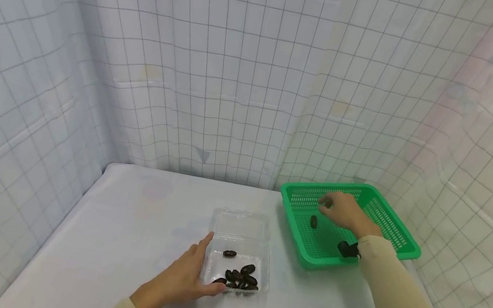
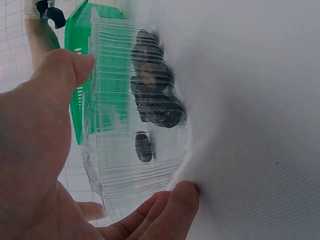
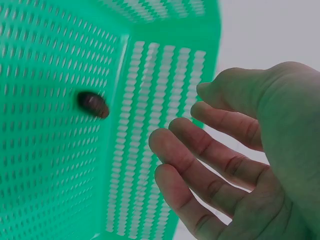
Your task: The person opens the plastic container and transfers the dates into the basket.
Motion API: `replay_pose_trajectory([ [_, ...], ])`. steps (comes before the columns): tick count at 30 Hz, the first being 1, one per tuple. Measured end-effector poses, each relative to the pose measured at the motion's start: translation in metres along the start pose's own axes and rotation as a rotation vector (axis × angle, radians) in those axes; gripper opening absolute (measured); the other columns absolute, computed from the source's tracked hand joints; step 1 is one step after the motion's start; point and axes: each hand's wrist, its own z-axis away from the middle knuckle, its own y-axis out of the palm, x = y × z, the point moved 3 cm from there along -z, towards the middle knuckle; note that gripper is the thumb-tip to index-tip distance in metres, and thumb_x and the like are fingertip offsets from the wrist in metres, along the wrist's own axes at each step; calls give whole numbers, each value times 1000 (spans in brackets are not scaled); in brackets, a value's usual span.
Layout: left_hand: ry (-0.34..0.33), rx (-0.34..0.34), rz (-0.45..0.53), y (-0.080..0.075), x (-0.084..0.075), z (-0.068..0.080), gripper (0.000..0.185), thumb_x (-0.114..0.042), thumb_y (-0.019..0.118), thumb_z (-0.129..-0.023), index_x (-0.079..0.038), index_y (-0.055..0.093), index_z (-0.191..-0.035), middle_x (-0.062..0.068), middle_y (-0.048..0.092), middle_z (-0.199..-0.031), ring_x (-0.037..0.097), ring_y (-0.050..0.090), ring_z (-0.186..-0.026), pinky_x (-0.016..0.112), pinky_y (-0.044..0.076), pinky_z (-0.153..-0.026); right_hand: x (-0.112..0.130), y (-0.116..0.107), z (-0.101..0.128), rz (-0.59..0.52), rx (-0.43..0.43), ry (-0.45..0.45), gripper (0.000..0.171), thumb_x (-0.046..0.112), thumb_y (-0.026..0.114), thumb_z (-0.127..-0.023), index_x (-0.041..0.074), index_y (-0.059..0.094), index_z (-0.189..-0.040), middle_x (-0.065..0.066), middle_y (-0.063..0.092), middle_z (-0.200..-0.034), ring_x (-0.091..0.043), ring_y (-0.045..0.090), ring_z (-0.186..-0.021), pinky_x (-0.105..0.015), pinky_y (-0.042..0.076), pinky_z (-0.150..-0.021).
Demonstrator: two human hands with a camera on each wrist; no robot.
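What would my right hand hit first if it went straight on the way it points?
Probably the green basket, on its inside. The dark oval piece on the basket's floor lies near your right hand's line too, but depth is unclear.

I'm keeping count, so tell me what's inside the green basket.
One dark oval piece lies on the floor of the green basket. In the head view, the right hand and sleeve cover part of it, so anything beneath them cannot be seen.
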Motion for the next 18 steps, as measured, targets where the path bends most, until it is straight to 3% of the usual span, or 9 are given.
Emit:
replay_pose_trajectory([
  [7, -22, 6, -9, -1, 0, -3, 137, -57, 101, -88, -3, 20, -184, 33, 60, -158, 44, 72, -131, 69, 60, -111, 32, 1, 6, -29, -36, -80, 31, 14, 72, -114, -6, 80, -136, -22, 85, -124, -42, 80, -118, -61, 64, -103],
  [14, -35, 14, -36, -4, 1, -7, 138, -61, 102, -85, -6, 23, -183, 26, 48, -175, 48, 75, -133, 69, 64, -97, 65, 8, 14, -50, -83, -191, 25, 11, 74, -112, -4, 82, -131, -18, 85, -125, -25, 81, -100, -48, 67, -92],
  [18, -30, 11, -49, -4, 2, -7, 138, -64, 101, -84, -6, 24, -183, 24, 47, -179, 46, 75, -136, 68, 64, -100, 86, 14, 18, -42, -99, -271, 20, 9, 78, -110, -1, 84, -126, -16, 85, -125, -27, 81, -103, -44, 67, -92],
])
